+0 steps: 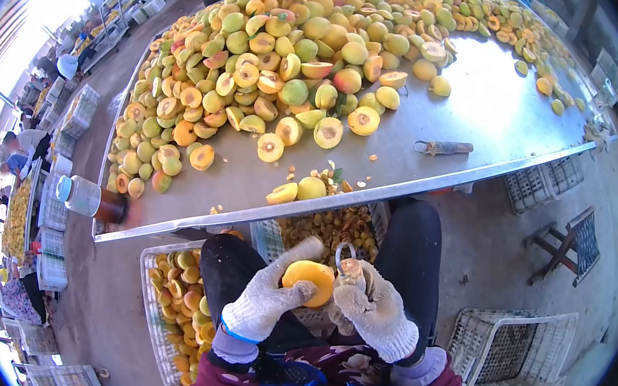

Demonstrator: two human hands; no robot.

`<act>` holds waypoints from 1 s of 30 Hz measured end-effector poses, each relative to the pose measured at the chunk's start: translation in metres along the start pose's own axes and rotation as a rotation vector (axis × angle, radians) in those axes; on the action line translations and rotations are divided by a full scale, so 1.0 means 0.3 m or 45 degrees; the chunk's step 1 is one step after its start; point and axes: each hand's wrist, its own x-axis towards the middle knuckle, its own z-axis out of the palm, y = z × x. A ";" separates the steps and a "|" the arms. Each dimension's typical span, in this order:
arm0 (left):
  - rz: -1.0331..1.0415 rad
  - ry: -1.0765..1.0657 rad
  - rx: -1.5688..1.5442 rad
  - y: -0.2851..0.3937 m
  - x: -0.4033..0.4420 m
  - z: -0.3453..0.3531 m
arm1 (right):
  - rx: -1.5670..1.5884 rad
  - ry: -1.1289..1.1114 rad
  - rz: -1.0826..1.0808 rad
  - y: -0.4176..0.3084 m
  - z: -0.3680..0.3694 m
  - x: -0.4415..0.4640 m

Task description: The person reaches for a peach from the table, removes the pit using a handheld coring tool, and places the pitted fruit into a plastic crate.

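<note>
My left hand (268,294), in a whitish knitted glove, grips a yellow peach (309,282) with the thumb over its near side. Close beside it, my right hand (376,305) is gloved too and wrapped round a pitting knife (350,267). The knife's curved metal loop points up towards the table, apart from the peach. Both hands are above my lap. Beyond them, a crate of pits and scraps (259,234) stands partly under the table edge. Left of my leg, a white crate (149,255) holds peach halves.
A metal table (432,172) bears a large heap of whole and halved peaches (263,60). Another pitting knife (443,148) lies on it. A bottle of brown liquid (90,199) is by the left corner. Crates (512,342) and a folding stool (571,247) stand right. Other people work nearby.
</note>
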 end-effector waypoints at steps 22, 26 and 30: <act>0.409 0.273 -0.395 -0.005 -0.008 0.114 | -0.818 0.036 -0.138 0.000 0.088 -0.019; 0.474 0.295 -0.200 0.026 -0.024 0.121 | -0.516 -0.135 -0.045 0.002 0.082 -0.025; 0.571 0.276 0.171 0.034 -0.017 0.094 | 0.318 -0.574 0.403 -0.022 0.043 -0.025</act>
